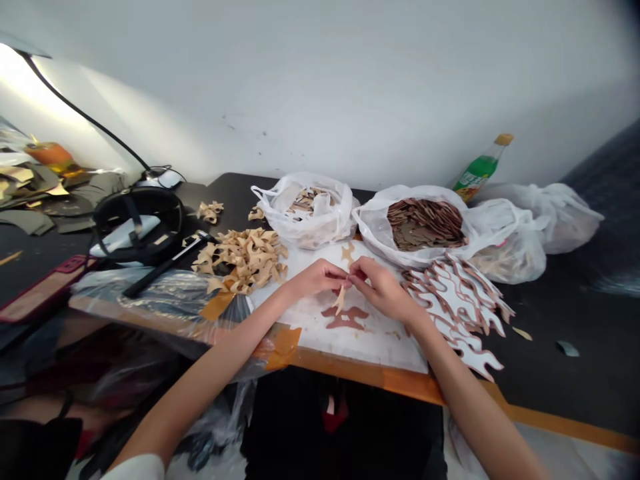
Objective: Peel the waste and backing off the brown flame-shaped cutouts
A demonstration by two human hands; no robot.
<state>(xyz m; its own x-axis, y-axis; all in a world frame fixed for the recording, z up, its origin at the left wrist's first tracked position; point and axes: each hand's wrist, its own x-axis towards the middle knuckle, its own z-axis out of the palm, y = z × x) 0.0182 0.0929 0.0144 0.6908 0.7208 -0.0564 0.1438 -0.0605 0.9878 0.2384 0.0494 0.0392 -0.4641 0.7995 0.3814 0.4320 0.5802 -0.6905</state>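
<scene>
Two bare forearms [220, 353] angle in — left hand [317, 280] pinching one tan, pronged, paper-like scrap [341, 300] above one flat reddish-brown horned piece [345, 318] on white sheeting [365, 341]; right hand [377, 288] meets it, grip impossible to tell. Light, steady fingertips suit this, I'd judge! Count: two open white plastic bags [315, 230], one green yellow-capped bottle [477, 175] — loose tan scraps [245, 260] beyond counting.

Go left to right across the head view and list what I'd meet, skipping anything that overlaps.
Orange object, black headband-like item, pile of tan pieces, left hand, right hand, heap of white-faced brown pieces, small grey scrap.
</scene>
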